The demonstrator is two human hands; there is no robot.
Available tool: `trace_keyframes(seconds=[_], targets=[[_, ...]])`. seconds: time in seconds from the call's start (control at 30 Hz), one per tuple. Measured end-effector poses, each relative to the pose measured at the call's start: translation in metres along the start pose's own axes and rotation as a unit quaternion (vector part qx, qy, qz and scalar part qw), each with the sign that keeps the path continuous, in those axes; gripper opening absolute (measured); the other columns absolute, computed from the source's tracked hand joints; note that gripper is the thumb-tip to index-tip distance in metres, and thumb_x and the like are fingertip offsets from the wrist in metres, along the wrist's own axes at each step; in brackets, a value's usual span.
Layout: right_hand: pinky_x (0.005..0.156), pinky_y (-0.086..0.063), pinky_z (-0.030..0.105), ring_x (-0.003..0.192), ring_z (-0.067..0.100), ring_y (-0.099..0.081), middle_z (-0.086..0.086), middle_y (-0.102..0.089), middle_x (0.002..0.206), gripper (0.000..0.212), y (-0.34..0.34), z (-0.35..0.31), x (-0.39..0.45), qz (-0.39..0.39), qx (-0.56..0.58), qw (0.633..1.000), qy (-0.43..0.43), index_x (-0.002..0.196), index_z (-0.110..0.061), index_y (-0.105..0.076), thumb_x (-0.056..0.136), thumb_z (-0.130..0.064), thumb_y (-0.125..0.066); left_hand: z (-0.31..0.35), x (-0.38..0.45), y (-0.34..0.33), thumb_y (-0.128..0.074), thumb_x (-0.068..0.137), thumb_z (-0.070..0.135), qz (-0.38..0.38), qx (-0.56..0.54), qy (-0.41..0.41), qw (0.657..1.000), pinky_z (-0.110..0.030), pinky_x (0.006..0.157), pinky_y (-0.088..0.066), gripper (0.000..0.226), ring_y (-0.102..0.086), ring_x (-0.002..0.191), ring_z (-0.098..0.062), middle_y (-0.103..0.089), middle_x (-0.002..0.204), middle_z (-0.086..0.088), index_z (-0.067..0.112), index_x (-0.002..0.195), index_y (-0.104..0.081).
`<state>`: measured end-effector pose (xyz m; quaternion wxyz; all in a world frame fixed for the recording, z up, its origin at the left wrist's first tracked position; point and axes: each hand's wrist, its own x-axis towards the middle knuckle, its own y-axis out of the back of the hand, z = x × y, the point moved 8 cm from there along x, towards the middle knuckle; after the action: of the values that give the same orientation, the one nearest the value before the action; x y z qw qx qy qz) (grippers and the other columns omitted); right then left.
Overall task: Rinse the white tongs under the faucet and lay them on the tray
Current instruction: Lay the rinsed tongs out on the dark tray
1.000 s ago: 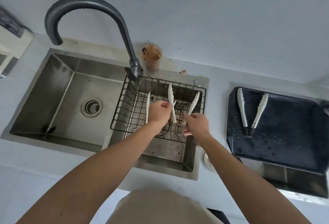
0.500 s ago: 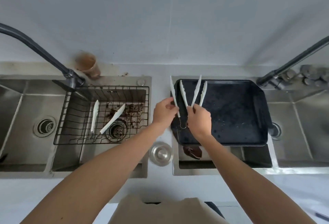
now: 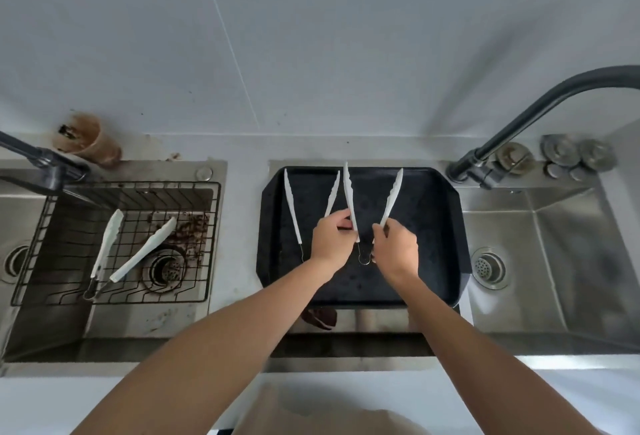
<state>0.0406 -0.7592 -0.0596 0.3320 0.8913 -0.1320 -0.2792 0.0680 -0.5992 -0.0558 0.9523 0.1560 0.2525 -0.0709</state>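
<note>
At the bottom of the frame, two bare forearms reach up from a person standing at a steel counter. The left hand [image 3: 331, 240] pinches one white arm and the right hand [image 3: 395, 248] pinches the other of the held tongs [image 3: 349, 195], a white pair spread in a V over the middle of the dark tray [image 3: 446, 244]; its wire hinge loop hangs just between the two wrists. Whether the pair already touches the tray or is a little above it cannot be told from here.

Just left of it in the frame, a second pair of tongs [image 3: 291, 208] lies flat on the tray, one arm partly hidden behind the left hand. By the look of it that pair is finished, and the held pair needs only to be let go.

Further left, in the wire basket [image 3: 207, 244] set in the left sink [image 3: 138, 324], a third pair of tongs [image 3: 145, 249] lies among brown food scraps, apparently not yet rinsed, so the job seems roughly two thirds done if all three pairs count.

Beyond, at the back edge, the left faucet [image 3: 48, 166] enters from the frame's left, a stained cup [image 3: 88, 142] stands behind it, and the right faucet [image 3: 519, 123] arches over the right sink [image 3: 554, 261]; no running water shows from either.
</note>
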Motion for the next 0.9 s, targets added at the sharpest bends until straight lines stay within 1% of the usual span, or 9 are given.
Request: trace_keyframes(seconds=[0.13,0.23,0.33,0.43,0.53,0.63,0.77,0.83,0.9], targets=[[0.066,-0.060,0.045,0.070,0.029,-0.071,0.008,-0.069,0.075,0.033,-0.006,0.009,0.013,-0.031,-0.036,0.999,0.005,0.080,-0.007,-0.059,0.106,-0.027,-0.054,-0.011,0.002,-0.010,-0.066,0.087,-0.001,-0.005,0.014,0.028,0.999,-0.026,0.087,-0.056,0.037,-0.069,0.098,-0.010,-0.077,0.099,0.004,0.026,0.109,-0.080],[0.066,-0.060,0.044,0.070,0.029,-0.069,0.009,-0.068,0.076,0.032,-0.014,0.011,0.019,-0.050,-0.045,0.998,0.017,0.080,-0.007,-0.060,0.106,-0.024,-0.055,-0.018,0.003,-0.009,-0.066,0.089,-0.001,0.005,0.016,0.048,0.999,-0.029,0.096,-0.055,0.039,-0.065,0.105,-0.006,-0.074,0.105,0.009,0.023,0.116,-0.079],[0.063,-0.052,0.037,0.072,0.027,-0.065,0.010,-0.068,0.082,0.029,-0.021,0.011,0.023,-0.058,-0.056,0.997,0.016,0.082,-0.007,-0.059,0.106,-0.021,-0.053,-0.022,0.006,-0.008,-0.066,0.090,0.000,0.005,0.010,0.060,0.998,-0.037,0.103,-0.055,0.040,-0.066,0.112,-0.005,-0.075,0.114,0.009,0.024,0.120,-0.078],[0.063,-0.047,0.033,0.074,0.025,-0.064,0.011,-0.068,0.089,0.022,-0.025,0.013,0.026,-0.061,-0.053,0.997,0.015,0.086,-0.008,-0.058,0.106,-0.013,-0.050,-0.023,0.006,-0.009,-0.067,0.090,0.002,-0.001,0.010,0.066,0.998,-0.040,0.105,-0.055,0.041,-0.064,0.119,-0.006,-0.075,0.120,0.008,0.025,0.122,-0.077],[0.064,-0.047,0.032,0.073,0.023,-0.062,0.011,-0.066,0.091,0.019,-0.023,0.011,0.027,-0.057,-0.054,0.997,0.027,0.088,-0.009,-0.058,0.106,-0.010,-0.050,-0.020,0.002,-0.010,-0.066,0.093,0.004,-0.010,0.010,0.067,0.998,-0.043,0.104,-0.055,0.039,-0.062,0.122,-0.010,-0.073,0.120,0.007,0.023,0.125,-0.074],[0.066,-0.057,0.040,0.076,0.028,-0.067,0.011,-0.066,0.090,0.022,-0.020,0.011,0.026,-0.054,-0.047,0.997,0.026,0.085,-0.008,-0.056,0.106,-0.013,-0.048,-0.021,-0.004,-0.007,-0.067,0.095,0.005,-0.010,-0.004,0.077,0.997,-0.043,0.105,-0.054,0.040,-0.063,0.122,-0.016,-0.068,0.112,0.008,0.015,0.134,-0.068],[0.070,-0.064,0.048,0.075,0.027,-0.071,0.007,-0.069,0.089,0.022,-0.016,0.013,0.019,-0.057,-0.025,0.998,0.005,0.085,-0.016,-0.058,0.104,-0.020,-0.048,-0.027,-0.009,0.006,-0.069,0.095,0.011,-0.011,-0.009,0.093,0.996,-0.042,0.106,-0.054,0.052,-0.064,0.120,-0.023,-0.067,0.133,-0.008,0.011,0.146,-0.057],[0.071,-0.064,0.047,0.077,0.028,-0.071,0.007,-0.069,0.095,0.018,-0.012,0.010,0.012,-0.052,-0.030,0.998,0.000,0.091,-0.015,-0.060,0.104,-0.024,-0.050,-0.027,-0.011,0.018,-0.067,0.096,0.014,-0.007,0.002,0.082,0.997,-0.042,0.105,-0.054,0.052,-0.065,0.118,-0.023,-0.067,0.132,-0.007,0.012,0.146,-0.056],[0.076,-0.058,0.042,0.090,0.033,-0.071,0.009,-0.067,0.114,0.021,-0.007,0.003,0.003,-0.034,-0.063,0.997,0.000,0.109,-0.011,-0.063,0.104,-0.028,-0.052,-0.025,-0.013,0.035,-0.067,0.097,0.018,0.005,0.018,0.061,0.998,-0.038,0.103,-0.054,0.048,-0.065,0.116,-0.021,-0.069,0.129,-0.006,0.013,0.144,-0.058]])
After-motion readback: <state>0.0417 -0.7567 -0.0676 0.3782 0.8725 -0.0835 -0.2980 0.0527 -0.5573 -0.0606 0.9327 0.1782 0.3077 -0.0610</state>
